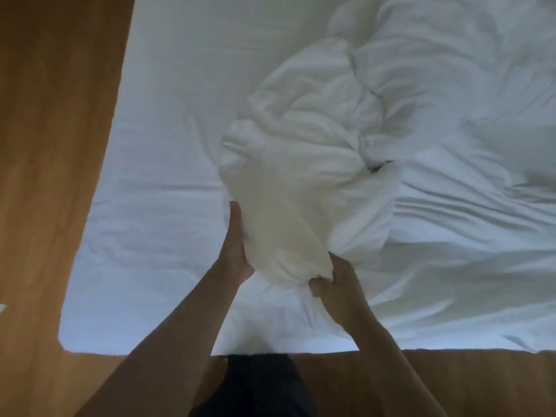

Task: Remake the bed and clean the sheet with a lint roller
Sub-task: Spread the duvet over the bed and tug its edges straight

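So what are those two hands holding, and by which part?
The bunched white duvet. The right hand grips its near end in a fist; the left hand holds the bundle's left side, near that end.

Warm brown wooden plank floor (51,145) runs along the left and the near edge, and a small pale scrap (2,307) sits at the far-left edge.

A crumpled white fabric duvet (316,152) lies bunched in a heap across the middle and right of the bed, one puffy end lifted above the mattress near its front edge. Beneath it, a white fitted cotton sheet (156,182) lies flat with faint wrinkles, covering the bed's left side.
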{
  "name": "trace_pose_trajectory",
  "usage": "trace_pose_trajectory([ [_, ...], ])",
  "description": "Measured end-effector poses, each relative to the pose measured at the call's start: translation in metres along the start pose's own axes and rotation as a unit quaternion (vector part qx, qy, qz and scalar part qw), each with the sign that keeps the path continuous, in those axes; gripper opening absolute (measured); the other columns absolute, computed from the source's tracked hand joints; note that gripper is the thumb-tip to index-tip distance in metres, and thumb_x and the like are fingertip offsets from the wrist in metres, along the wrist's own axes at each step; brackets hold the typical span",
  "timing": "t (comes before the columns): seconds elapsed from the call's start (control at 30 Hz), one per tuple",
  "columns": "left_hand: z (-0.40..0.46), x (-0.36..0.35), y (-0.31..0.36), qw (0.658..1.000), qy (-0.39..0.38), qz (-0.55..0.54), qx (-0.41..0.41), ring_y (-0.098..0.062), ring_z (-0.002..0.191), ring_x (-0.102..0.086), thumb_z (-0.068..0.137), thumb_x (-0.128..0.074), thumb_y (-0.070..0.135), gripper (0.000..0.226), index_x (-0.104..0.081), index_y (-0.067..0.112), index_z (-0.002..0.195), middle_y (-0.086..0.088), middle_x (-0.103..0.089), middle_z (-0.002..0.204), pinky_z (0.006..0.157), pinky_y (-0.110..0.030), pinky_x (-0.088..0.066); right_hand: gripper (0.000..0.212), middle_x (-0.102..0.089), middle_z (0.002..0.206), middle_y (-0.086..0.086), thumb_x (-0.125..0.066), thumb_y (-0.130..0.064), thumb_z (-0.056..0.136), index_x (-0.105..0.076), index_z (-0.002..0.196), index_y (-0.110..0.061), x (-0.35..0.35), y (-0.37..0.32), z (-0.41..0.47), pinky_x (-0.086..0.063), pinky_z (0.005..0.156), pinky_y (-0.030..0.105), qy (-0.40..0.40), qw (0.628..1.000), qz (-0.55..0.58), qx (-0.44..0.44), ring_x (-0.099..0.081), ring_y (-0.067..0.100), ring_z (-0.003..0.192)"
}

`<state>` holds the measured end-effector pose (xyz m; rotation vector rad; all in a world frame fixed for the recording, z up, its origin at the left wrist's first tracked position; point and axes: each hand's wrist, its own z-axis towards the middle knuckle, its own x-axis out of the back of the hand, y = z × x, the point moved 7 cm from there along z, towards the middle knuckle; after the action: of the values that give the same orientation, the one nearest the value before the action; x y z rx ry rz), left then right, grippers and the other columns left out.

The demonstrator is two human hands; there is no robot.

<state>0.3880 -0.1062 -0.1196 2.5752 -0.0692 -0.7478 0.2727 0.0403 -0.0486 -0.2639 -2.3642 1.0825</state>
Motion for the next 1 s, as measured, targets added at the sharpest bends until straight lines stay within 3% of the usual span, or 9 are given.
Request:
trace_pose_trajectory([
  [0.1, 0.015, 0.005, -0.001, 0.999, -0.017, 0.038, 0.02, -0.033, 0.136, -0.047, 0.09, -0.028, 0.076, 0.082, -0.046, 0.022, 0.148, -0.013, -0.05, 0.148, 0.116, -0.054, -0.032, 0.032, -0.064, 0.065, -0.004, -0.048, -0.008, 0.06, -0.069, 0.078, -0.023, 0.006, 0.005, 0.009, -0.043, 0.055, 0.03, -0.004, 0.997, 0.076, -0.011, -0.059, 0.016, 0.064],
  [0.27, 0.028, 0.036, 0.033, 0.975, 0.088, 0.199, -0.03, -0.032, 0.109, -0.066, 0.054, -0.085, 0.066, 0.08, -0.069, 0.013, 0.113, -0.015, -0.071, 0.118, 0.099, -0.045, -0.049, 0.032, -0.066, 0.063, -0.005, -0.046, -0.002, 0.053, -0.068, 0.074, -0.011, 0.037, 0.012, 0.025, -0.049, 0.056, 0.023, 0.075, 0.988, 0.134, -0.018, -0.064, 0.013, 0.062],
  [0.4, 0.008, 0.05, 0.077, 0.969, 0.133, 0.175, -0.111, -0.025, 0.093, -0.07, 0.075, -0.078, 0.012, 0.027, -0.068, 0.013, 0.1, -0.007, -0.074, 0.101, 0.089, -0.041, -0.055, 0.031, -0.069, 0.08, -0.001, -0.053, -0.021, 0.066, -0.069, 0.092, -0.022, 0.041, 0.019, 0.038, -0.047, 0.082, 0.038, 0.197, 0.971, -0.128, -0.049, -0.064, 0.028, 0.086],
  [0.53, -0.029, 0.084, 0.112, 0.948, 0.175, 0.219, -0.149, -0.019, 0.079, -0.065, 0.063, -0.074, 0.017, 0.028, -0.068, 0.017, 0.091, 0.0, -0.07, 0.088, 0.071, -0.031, -0.052, 0.062, -0.052, 0.137, 0.004, -0.075, -0.046, 0.078, -0.056, 0.134, -0.027, 0.005, 0.014, 0.013, -0.032, 0.103, 0.049, 0.377, 0.884, -0.237, -0.142, -0.04, 0.031, 0.13],
  [0.63, -0.071, 0.118, 0.133, 0.921, 0.187, 0.3, -0.162, -0.014, 0.075, -0.062, 0.071, -0.074, 0.018, 0.017, -0.063, 0.023, 0.083, 0.007, -0.066, 0.082, 0.064, -0.024, -0.047, 0.087, -0.033, 0.151, 0.016, -0.071, -0.057, 0.081, -0.031, 0.148, -0.02, -0.06, 0.024, -0.04, -0.035, 0.104, 0.058, 0.444, 0.842, -0.107, -0.286, -0.031, 0.038, 0.138],
  [0.73, -0.105, 0.158, 0.144, 0.914, 0.203, 0.329, -0.126, -0.011, 0.075, -0.059, 0.083, -0.073, 0.014, 0.017, -0.061, 0.019, 0.094, 0.005, -0.062, 0.084, 0.061, -0.023, -0.044, 0.104, -0.035, 0.148, 0.021, -0.057, -0.079, 0.077, -0.024, 0.154, -0.017, -0.185, 0.037, -0.091, -0.042, 0.099, 0.059, 0.388, 0.752, 0.312, -0.433, -0.042, 0.043, 0.13],
  [0.8, -0.112, 0.194, 0.138, 0.914, 0.231, 0.33, -0.06, -0.018, 0.072, -0.059, 0.085, -0.071, 0.014, 0.025, -0.058, 0.008, 0.106, -0.004, -0.061, 0.086, 0.056, -0.026, -0.044, 0.118, -0.05, 0.137, 0.025, -0.054, -0.09, 0.064, -0.037, 0.15, -0.01, -0.28, 0.009, -0.089, -0.045, 0.098, 0.064, 0.206, 0.648, 0.621, -0.39, -0.051, 0.047, 0.122],
  [0.87, -0.114, 0.225, 0.12, 0.916, 0.238, 0.32, 0.038, -0.03, 0.078, -0.062, 0.086, -0.071, 0.017, 0.037, -0.055, -0.002, 0.114, -0.019, -0.065, 0.099, 0.056, -0.029, -0.046, 0.118, -0.057, 0.133, 0.03, -0.048, -0.093, 0.065, -0.05, 0.14, -0.002, -0.325, -0.036, -0.079, -0.04, 0.104, 0.067, 0.068, 0.587, 0.764, -0.257, -0.055, 0.05, 0.122],
  [1.0, -0.104, 0.227, 0.093, 0.919, 0.13, 0.326, 0.178, -0.032, 0.093, -0.063, 0.096, -0.059, 0.021, 0.032, -0.06, 0.0, 0.121, -0.021, -0.067, 0.114, 0.084, -0.042, -0.053, 0.094, -0.061, 0.131, 0.028, -0.045, -0.078, 0.084, -0.058, 0.133, 0.001, -0.32, -0.043, -0.055, -0.037, 0.112, 0.057, 0.184, 0.544, 0.793, -0.201, -0.057, 0.043, 0.125],
])
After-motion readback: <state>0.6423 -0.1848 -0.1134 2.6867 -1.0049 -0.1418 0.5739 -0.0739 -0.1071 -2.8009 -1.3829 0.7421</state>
